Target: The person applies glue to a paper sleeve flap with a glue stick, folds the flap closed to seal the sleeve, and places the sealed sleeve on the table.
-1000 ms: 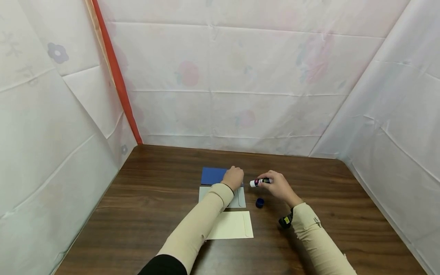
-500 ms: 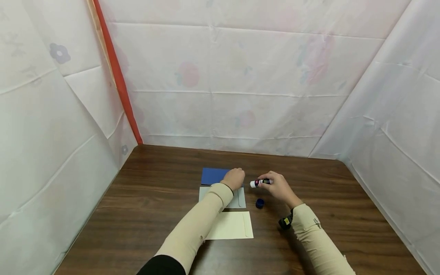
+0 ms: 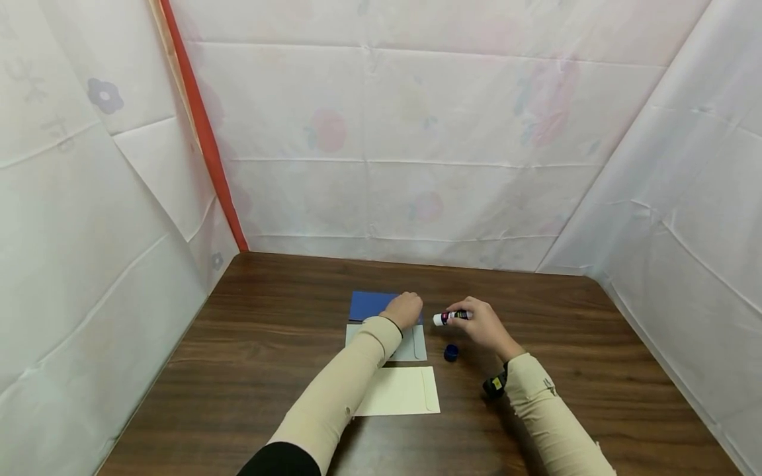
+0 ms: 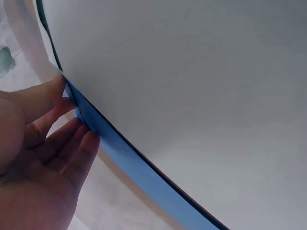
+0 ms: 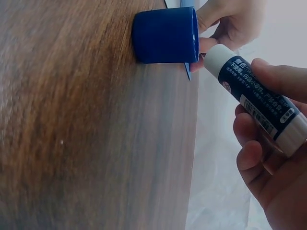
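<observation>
A blue envelope (image 3: 370, 305) lies farthest back in a column of envelopes on the table. My left hand (image 3: 403, 311) covers its right end. Seen from the left wrist, thumb and fingers pinch the edge of the blue envelope (image 4: 144, 170). My right hand (image 3: 485, 325) grips an uncapped glue stick (image 3: 442, 318) by its dark, printed barrel, white end pointing left. Close up in the right wrist view, the white tip of the glue stick (image 5: 219, 57) shows near the blue cap (image 5: 165, 36). That cap (image 3: 451, 353) rests on the table, in front of the glue stick.
Just in front of the blue envelope lies a grey envelope (image 3: 413, 347), partly under my left forearm. Closer to me is a cream envelope (image 3: 400, 391). The brown wooden table (image 3: 268, 357) is enclosed by white sheets (image 3: 452, 132) at the back and both sides.
</observation>
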`<state>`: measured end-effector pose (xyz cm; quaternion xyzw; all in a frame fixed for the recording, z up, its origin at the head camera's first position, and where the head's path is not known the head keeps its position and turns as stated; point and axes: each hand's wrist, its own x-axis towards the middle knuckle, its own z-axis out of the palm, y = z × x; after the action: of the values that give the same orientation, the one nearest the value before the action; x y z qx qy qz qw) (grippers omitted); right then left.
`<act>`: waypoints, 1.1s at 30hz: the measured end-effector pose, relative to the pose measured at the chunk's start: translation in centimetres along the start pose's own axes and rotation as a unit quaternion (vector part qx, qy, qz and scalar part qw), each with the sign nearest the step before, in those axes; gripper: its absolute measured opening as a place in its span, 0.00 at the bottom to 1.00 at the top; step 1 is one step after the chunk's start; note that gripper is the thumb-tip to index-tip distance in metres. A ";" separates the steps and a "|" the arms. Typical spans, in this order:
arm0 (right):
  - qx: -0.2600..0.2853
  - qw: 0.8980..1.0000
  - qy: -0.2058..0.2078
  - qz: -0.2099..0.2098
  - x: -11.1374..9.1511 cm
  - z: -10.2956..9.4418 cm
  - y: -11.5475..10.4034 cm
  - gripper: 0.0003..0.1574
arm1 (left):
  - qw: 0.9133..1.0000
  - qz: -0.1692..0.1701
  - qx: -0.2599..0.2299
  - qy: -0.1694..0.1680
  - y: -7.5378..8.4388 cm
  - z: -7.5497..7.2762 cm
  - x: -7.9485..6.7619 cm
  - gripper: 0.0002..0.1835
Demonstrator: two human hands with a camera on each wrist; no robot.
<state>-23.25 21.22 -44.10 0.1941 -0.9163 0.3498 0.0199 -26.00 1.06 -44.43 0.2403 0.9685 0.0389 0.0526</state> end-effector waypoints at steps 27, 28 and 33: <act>0.006 1.000 0.003 -0.014 0.1 0.2 -0.1 0.13 | 0.998 -0.036 -0.042 0.009 -0.7 0.4 -0.3 0.12; 0.005 1.000 0.003 -0.014 0.2 0.2 0.0 0.13 | 0.998 -0.036 -0.039 0.019 -0.7 0.4 -0.3 0.10; 0.007 1.000 0.001 -0.009 0.1 0.1 0.0 0.12 | 0.997 -0.046 -0.023 0.057 -0.3 0.3 -0.4 0.06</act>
<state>-23.29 21.09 -44.17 0.2020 -0.9120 0.3564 0.0225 -25.80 0.59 -44.72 0.1915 0.9788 0.0719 0.0046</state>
